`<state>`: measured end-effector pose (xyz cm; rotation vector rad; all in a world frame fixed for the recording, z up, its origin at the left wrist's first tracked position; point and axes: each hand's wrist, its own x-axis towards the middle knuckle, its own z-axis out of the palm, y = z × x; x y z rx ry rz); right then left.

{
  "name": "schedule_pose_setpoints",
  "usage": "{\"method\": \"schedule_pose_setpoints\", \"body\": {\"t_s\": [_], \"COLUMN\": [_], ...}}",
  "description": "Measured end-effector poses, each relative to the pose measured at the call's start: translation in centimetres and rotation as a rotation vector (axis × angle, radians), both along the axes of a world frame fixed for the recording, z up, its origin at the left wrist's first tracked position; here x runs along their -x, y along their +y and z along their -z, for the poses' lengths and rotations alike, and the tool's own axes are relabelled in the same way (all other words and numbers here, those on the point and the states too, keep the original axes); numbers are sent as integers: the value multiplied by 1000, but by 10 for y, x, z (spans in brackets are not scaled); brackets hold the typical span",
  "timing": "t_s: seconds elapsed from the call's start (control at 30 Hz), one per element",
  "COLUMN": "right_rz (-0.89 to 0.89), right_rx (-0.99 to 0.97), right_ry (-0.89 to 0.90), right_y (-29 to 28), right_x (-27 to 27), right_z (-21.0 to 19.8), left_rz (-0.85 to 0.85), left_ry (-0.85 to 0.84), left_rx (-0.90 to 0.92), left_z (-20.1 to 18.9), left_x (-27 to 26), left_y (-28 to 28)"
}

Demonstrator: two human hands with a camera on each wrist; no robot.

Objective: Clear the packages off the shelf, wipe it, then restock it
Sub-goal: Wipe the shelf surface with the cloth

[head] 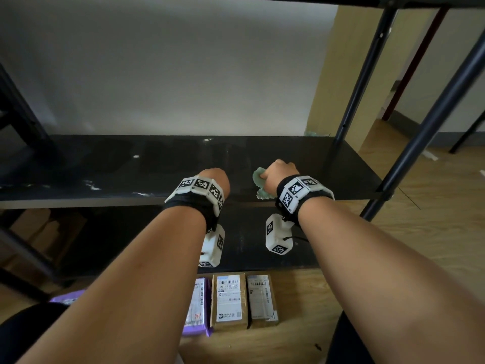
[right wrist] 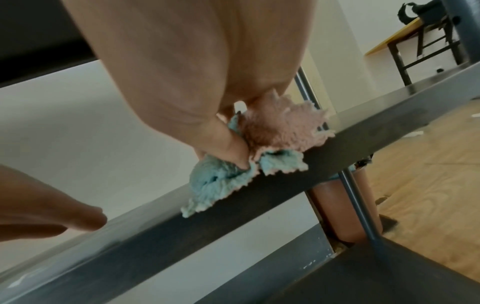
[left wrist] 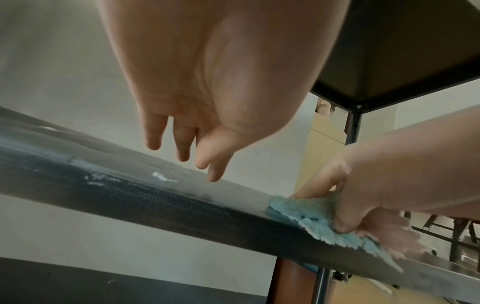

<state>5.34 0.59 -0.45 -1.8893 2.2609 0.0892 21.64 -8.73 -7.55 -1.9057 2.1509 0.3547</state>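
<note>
The black shelf (head: 157, 164) is bare, with pale dusty smears along its front edge (left wrist: 161, 179). My right hand (head: 280, 170) grips a bunched blue-and-pink cloth (head: 259, 179) and presses it on the shelf near the front edge, right of centre. In the right wrist view the cloth (right wrist: 233, 174) hangs over the edge under my thumb. My left hand (head: 215, 179) hovers just left of it above the shelf, fingers (left wrist: 182, 144) relaxed and holding nothing. Three packages lie on the floor below: a purple one (head: 196, 311) and two brown boxes (head: 228, 302), (head: 261, 300).
A lower black shelf (head: 249, 232) sits beneath my wrists. The rack's dark metal posts (head: 364, 72) stand at the right. Another shelf board (left wrist: 402, 51) is overhead. Cardboard boxes (head: 34, 232) sit in shadow at lower left. A wooden floor (head: 420, 206) extends to the right.
</note>
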Motion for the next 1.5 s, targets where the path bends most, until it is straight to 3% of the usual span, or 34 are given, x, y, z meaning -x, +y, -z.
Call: {"method": "schedule_pose_setpoints", "body": {"t_s": [0.07,0.17,0.33,0.63,0.8,1.07,1.23,1.4,1.5], "right_rz": [-33,39,181,118,78,52,-25,59,164], "right_rx": [-15,6,-35,-96,-18,-21,-8,84,110], "right_ry": [1,-62,85,18,-149,-307,-153,-264,-164], "right_y": [-1,-1,3,13,6,-28,-49,-62,-66], "right_x": [-4,-1,14,-24,-55,-90,-96,-81,-51], "right_z": [2,-4,-7,-6,-9,-10,-4,-10,-9], "left_rz": [-23,10,-21,-27,-37,-123,-139,-113,-84], "left_ry": [-17,-27,31,-51,-81,-116,-61,-64,-75], "left_rx": [-41,56,115,109,89,96,118,79,56], "left_z": [11,-27,-41,-43,-26,-37,-35,-11,-5], "left_x": [-2,-3,-10,-23,-43,-55,-63,-65,-60], "left_y": [-13,30,55,57,35,19,7,-17,-31]}}
